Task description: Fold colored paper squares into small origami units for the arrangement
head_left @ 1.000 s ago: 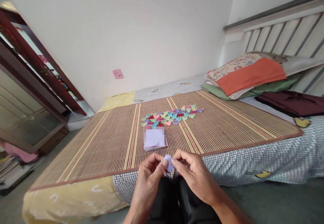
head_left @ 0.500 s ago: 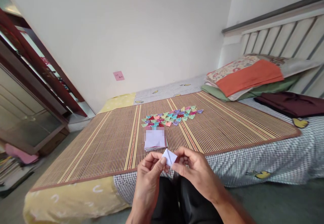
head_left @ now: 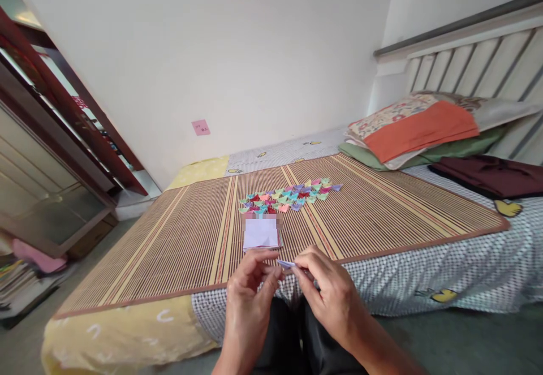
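Observation:
A small folded piece of pale lilac paper [head_left: 286,263] is seen nearly edge-on above the knees. My right hand [head_left: 328,287] pinches its right end between thumb and fingers. At its left end is my left hand [head_left: 250,290], fingers bent and thumb raised close to the paper; whether it grips the paper is hard to tell. Just beyond the hands lies a stack of square paper sheets [head_left: 261,235], pale lilac on top. Behind the stack, many small folded paper pieces [head_left: 292,195] in several colours lie in rows on the striped mat [head_left: 182,250].
The mat covers a bed with a checked sheet [head_left: 403,279]. Pillows [head_left: 419,129] and a dark folded cloth [head_left: 487,176] lie at the right by the headboard. A pink note [head_left: 201,128] is on the wall. Black-clad knees [head_left: 303,335] are below the hands.
The folded paper has turned from showing its flat face to nearly edge-on. My left thumb has come off its face, and my right fingers have closed more over the right end.

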A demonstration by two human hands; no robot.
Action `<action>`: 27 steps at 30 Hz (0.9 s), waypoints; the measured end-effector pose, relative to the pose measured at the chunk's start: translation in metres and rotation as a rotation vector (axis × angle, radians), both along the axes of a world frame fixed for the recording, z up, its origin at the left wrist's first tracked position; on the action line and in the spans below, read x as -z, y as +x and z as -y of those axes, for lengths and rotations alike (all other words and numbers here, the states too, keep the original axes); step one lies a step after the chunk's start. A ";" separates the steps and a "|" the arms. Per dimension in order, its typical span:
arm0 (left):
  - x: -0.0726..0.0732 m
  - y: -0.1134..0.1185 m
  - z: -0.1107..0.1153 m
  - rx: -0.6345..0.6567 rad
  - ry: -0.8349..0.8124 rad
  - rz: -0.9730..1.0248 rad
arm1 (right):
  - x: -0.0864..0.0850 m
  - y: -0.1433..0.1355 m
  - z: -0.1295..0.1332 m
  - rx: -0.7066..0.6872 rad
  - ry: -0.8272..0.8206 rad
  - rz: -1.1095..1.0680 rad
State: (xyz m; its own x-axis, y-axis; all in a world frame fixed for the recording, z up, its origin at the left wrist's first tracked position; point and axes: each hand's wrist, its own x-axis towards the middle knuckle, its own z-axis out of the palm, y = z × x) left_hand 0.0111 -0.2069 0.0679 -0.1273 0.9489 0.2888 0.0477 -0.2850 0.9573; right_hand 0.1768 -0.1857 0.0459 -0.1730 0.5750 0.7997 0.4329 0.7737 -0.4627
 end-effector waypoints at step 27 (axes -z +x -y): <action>-0.013 0.007 0.011 -0.039 0.096 0.097 | -0.015 -0.007 0.016 -0.095 -0.170 -0.340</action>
State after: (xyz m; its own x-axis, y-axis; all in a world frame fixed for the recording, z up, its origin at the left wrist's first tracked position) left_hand 0.0179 -0.2177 0.0814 -0.1956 0.9113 0.3622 -0.0313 -0.3750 0.9265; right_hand 0.1702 -0.2012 0.0606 0.0267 0.6981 0.7155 0.1634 0.7031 -0.6921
